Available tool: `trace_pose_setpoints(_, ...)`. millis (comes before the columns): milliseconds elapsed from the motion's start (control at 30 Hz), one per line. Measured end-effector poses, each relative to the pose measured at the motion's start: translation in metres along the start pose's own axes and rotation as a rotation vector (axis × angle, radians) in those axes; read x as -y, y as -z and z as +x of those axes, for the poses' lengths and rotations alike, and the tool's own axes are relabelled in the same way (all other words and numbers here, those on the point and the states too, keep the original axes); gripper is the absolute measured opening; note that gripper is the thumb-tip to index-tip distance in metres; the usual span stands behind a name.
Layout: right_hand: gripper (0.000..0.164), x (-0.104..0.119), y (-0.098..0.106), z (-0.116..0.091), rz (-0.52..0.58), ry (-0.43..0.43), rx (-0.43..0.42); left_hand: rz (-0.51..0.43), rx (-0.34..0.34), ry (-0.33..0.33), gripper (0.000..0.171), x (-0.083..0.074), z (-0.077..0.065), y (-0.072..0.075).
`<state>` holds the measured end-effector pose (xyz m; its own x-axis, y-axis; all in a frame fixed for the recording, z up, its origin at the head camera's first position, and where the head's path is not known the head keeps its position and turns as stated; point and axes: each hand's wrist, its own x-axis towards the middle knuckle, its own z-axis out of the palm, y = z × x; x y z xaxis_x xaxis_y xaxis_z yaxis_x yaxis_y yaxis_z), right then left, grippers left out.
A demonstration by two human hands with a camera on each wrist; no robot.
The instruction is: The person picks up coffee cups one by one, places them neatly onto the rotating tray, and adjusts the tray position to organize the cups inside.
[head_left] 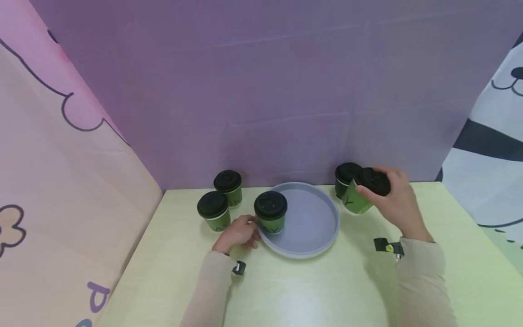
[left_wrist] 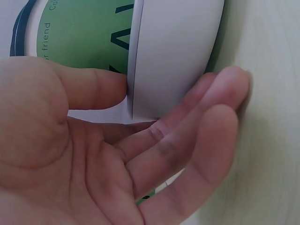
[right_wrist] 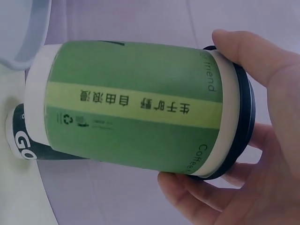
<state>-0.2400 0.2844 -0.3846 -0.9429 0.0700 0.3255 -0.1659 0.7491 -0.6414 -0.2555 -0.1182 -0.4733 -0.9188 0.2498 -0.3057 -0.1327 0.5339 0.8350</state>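
Observation:
My right hand [head_left: 397,200] grips a green paper coffee cup [right_wrist: 136,105] around its black lid, thumb on one side and fingers on the other. That cup tilts in the air just right of the round grey tray [head_left: 308,220]. On the tray's left side stands another green cup [head_left: 273,224] with a black lid. At the tray's left edge is my left hand [head_left: 240,234]; in the left wrist view its thumb lies against the rim while the curled fingers reach round the outer wall toward the underside.
Two lidded green cups [head_left: 218,221] [head_left: 235,198] stand left of the tray. A dark cup [head_left: 341,188] with a black lid stands behind the held one, near the table's back edge. A purple cloth wall [head_left: 261,100] rises directly behind the pale table [head_left: 294,290].

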Motion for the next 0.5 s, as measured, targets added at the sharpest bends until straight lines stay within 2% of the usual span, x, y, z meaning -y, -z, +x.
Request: trace_pose_setpoints(500,0.075,0.013,-0.008,-0.001,0.024,0.113,0.054,-0.039,0.004,0.005,0.048,0.003,0.003,-0.003)
